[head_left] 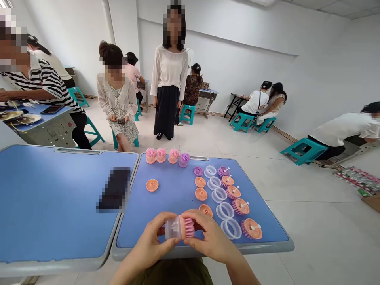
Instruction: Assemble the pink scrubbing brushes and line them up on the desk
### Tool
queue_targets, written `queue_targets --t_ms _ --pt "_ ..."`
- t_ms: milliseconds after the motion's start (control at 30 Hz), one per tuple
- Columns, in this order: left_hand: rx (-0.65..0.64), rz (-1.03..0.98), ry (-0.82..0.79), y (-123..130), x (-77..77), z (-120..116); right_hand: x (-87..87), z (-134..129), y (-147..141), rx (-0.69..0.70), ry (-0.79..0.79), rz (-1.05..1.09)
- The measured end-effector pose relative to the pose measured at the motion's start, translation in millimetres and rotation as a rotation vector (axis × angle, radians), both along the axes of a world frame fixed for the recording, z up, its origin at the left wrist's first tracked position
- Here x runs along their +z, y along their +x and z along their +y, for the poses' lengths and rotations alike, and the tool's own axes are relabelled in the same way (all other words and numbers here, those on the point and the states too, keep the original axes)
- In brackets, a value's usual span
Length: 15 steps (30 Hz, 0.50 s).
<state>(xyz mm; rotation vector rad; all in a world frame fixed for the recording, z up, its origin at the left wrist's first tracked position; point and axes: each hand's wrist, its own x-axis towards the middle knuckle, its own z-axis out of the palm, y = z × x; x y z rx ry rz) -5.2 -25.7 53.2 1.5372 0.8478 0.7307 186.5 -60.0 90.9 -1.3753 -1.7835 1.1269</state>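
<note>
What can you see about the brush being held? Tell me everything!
The brush looks like plastic. It has a see-through cup at one end, an orange band in the middle and pink bristles at the other. It is tipped sideways, bristles toward the picture's right, over the desk near its front edge. The left hand holds the cup; the right hand holds the bristle end.

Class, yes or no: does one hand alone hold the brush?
No: the left hand grips its clear cup while the right hand holds its bristled end.
</note>
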Motion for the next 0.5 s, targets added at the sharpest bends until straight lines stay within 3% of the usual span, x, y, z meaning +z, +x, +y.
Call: queue_targets --t_ms 167,300,500 --pt "-0.032 0.056 -0.083 1.3 7.1 4.3 -1.3 -1.5 -4.0 0.002 0.101 -0.028" --pt "-0.028 0.013 -0.178 2.9 -0.1 3.2 -2.0 -3.2 -7.9 -0.003 0.131 -0.069" --pt "-0.007 0.037 0.048 3.3 -2.2 0.2 -18.8 3.6 -9.6 -0.086 -0.071 0.007"
